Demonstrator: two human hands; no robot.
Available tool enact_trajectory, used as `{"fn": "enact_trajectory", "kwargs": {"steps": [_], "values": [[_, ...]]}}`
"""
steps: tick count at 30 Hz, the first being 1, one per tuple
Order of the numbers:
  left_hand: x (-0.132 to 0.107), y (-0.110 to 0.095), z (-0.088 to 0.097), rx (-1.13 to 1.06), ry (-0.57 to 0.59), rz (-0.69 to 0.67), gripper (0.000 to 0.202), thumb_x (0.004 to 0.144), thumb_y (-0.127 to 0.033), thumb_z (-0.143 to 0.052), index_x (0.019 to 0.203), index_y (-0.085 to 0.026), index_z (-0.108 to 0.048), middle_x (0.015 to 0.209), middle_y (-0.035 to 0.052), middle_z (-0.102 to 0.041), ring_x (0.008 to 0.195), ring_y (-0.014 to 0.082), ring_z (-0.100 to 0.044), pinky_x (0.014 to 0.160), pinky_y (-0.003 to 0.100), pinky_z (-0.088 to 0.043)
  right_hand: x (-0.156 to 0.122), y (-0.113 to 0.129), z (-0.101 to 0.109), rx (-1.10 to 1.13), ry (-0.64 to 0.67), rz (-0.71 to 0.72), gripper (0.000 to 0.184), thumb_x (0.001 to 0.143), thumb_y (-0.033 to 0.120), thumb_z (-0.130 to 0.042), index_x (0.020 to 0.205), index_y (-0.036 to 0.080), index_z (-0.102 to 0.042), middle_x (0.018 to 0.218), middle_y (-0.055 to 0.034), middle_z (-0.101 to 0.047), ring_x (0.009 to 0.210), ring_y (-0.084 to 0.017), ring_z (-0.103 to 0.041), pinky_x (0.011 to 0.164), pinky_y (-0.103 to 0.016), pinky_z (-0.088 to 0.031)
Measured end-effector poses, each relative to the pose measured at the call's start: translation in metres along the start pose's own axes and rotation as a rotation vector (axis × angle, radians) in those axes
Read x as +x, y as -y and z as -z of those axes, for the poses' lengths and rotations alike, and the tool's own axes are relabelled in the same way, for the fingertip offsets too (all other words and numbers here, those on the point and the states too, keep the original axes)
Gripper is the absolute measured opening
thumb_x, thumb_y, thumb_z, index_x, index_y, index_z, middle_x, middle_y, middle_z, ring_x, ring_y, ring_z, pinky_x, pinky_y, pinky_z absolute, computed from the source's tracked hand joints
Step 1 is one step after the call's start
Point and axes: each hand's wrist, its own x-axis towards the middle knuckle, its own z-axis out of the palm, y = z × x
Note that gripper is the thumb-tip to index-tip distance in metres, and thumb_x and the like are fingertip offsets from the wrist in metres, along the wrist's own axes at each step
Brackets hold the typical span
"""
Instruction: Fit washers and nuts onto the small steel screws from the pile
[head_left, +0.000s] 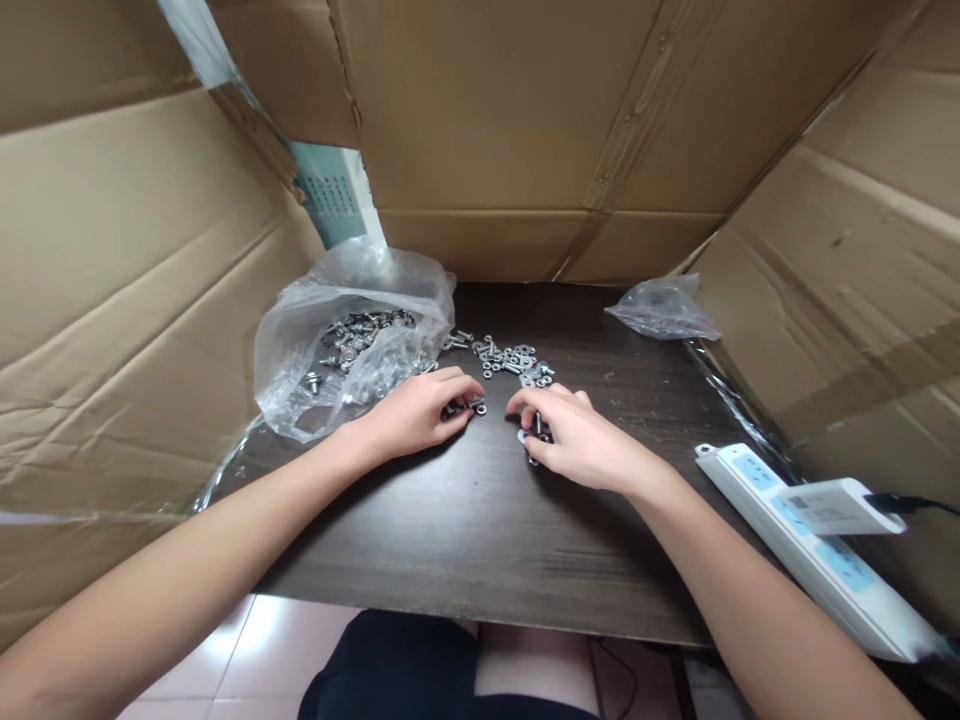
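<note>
My left hand (420,412) rests on the dark wooden table (480,540), its fingers curled over a small bolt with nuts (466,407). Just to the right, my right hand (574,432) has its fingers bent down on a bolt and washer (531,438). A loose scatter of silver bolts, nuts and washers (510,360) lies just beyond both hands. To the left of them, a clear plastic bag (349,335) lies open with several more bolts inside.
Cardboard walls (120,290) enclose the table on the left, back and right. A smaller crumpled plastic bag (664,308) sits at the back right. A white power strip (810,550) with a plugged-in adapter lies along the right edge. My knees show under the front edge.
</note>
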Motion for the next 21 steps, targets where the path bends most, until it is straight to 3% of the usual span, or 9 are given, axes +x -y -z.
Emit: {"fn": "enact_trajectory", "kwargs": {"steps": [7,13,21], "values": [[0.0,0.0001,-0.0003,-0.007,-0.017,0.0,0.02,0.094,-0.018,-0.057,0.113,-0.017,-0.066,0.105,0.0076,-0.067,0.09,0.0176,-0.066,0.083,0.032,-0.056,-0.0023,0.0055,0.0017,-0.078,0.008,-0.005,0.023,0.088,0.008,-0.057,0.104,0.021,-0.064,0.103,-0.0065,-0.069,0.108,-0.027,-0.055,0.093,-0.044,-0.037],[-0.0006,0.0006,-0.0004,-0.002,-0.017,-0.007,0.019,0.094,-0.018,-0.058,0.112,-0.017,-0.066,0.105,0.0077,-0.067,0.09,0.0178,-0.066,0.083,0.032,-0.056,-0.0004,0.0038,0.0029,-0.188,-0.082,-0.061,0.005,0.088,0.022,-0.068,0.089,0.021,-0.072,0.115,-0.0091,-0.065,0.114,-0.033,-0.05,0.094,-0.049,-0.037],[-0.0011,0.0005,-0.0006,-0.029,-0.036,-0.035,0.019,0.095,-0.018,-0.057,0.112,-0.016,-0.066,0.106,0.0082,-0.066,0.088,0.0166,-0.066,0.082,0.032,-0.056,0.0025,-0.0007,-0.0006,-0.103,-0.069,-0.085,0.007,0.084,0.015,-0.066,0.084,0.021,-0.07,0.129,-0.0088,-0.059,0.124,-0.033,-0.047,0.099,-0.05,-0.038]]}}
